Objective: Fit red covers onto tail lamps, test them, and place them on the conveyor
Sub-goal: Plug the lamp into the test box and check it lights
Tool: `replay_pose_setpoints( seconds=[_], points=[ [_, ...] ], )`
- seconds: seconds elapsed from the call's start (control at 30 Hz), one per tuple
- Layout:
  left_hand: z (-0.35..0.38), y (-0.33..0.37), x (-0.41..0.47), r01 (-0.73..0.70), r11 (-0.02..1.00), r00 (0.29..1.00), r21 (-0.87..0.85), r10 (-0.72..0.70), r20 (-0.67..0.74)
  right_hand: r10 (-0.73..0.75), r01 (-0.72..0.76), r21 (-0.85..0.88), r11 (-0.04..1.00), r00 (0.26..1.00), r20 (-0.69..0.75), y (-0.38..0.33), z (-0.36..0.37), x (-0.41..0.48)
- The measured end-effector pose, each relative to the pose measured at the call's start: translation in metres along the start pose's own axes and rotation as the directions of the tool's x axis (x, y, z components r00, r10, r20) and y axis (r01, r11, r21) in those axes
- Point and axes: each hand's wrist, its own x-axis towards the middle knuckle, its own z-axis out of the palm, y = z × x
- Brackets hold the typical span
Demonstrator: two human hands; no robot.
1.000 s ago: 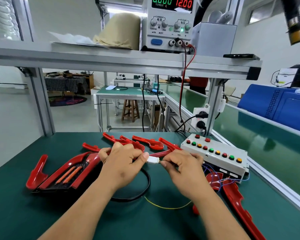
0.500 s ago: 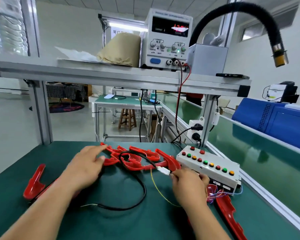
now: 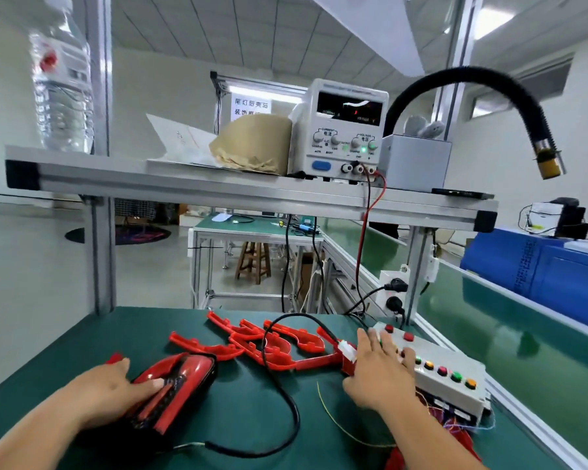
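A tail lamp (image 3: pixel 180 381) with a red cover on its black housing lies on the green mat at the lower left. My left hand (image 3: pixel 106 391) grips its near left side, thumb across the top. A black cable (image 3: pixel 286 395) loops from the lamp up to a white connector (image 3: pixel 346 348), which lies beside my right hand. My right hand (image 3: pixel 377 371) lies flat with straight fingers on the left end of the white button box (image 3: pixel 445 378), fingertips on its buttons. Several loose red covers (image 3: pixel 269 344) are piled behind the lamp.
A power supply (image 3: pixel 347 130) sits on the shelf above, with its red lead dropping to the bench. The green conveyor (image 3: pixel 523 340) runs along the right, with a blue bin (image 3: pixel 540 266) beyond it. A black hose nozzle (image 3: pixel 547 161) hangs at the upper right. A thin yellow wire (image 3: pixel 333 418) crosses the mat.
My left hand came back from the covers and took hold of the tail lamp. My right hand let go of the white connector and moved onto the button box. The view tilted up.
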Motion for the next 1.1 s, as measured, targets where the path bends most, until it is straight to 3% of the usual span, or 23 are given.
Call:
replay_pose_setpoints(
  seconds=[0.23, 0.53, 0.67, 0.8, 0.9, 1.0, 1.1],
  points=[
    [-0.002, 0.01, 0.002, 0.055, 0.983, 0.994, -0.173, -0.037, 0.104, 0.003, -0.003, -0.011, 1.0, 0.999, 0.035, -0.003, 0.009, 0.016],
    [-0.014, 0.013, 0.0, 0.187, 0.822, 0.936, -0.539, 0.018, 0.352, 0.017, -0.017, 0.0, 1.0, 0.999, 0.035, -0.005, 0.014, 0.018],
    [-0.009, 0.01, -0.001, 0.128, 0.7, 0.946, -0.703, 0.126, 0.298, 0.036, -0.037, 0.026, 0.999, 0.999, 0.041, -0.003, 0.017, 0.017],
    [0.013, 0.026, -0.01, 0.054, 0.388, 0.978, -0.92, 0.166, 0.127, 0.051, -0.052, 0.014, 0.999, 0.997, 0.052, -0.002, 0.018, 0.017],
    [0.043, 0.049, -0.017, -0.008, 0.196, 0.991, -0.981, 0.134, 0.019, 0.057, -0.058, 0.014, 0.998, 0.997, 0.053, -0.001, 0.019, 0.018],
    [0.066, 0.061, -0.02, -0.049, 0.16, 0.987, -0.986, 0.16, -0.023, 0.054, -0.056, 0.045, 0.997, 0.998, 0.039, 0.0, 0.02, 0.019],
    [0.077, 0.059, -0.017, -0.08, 0.221, 0.977, -0.972, 0.209, -0.033, 0.042, -0.043, 0.025, 0.999, 0.999, 0.02, 0.001, 0.02, 0.019]
  ],
)
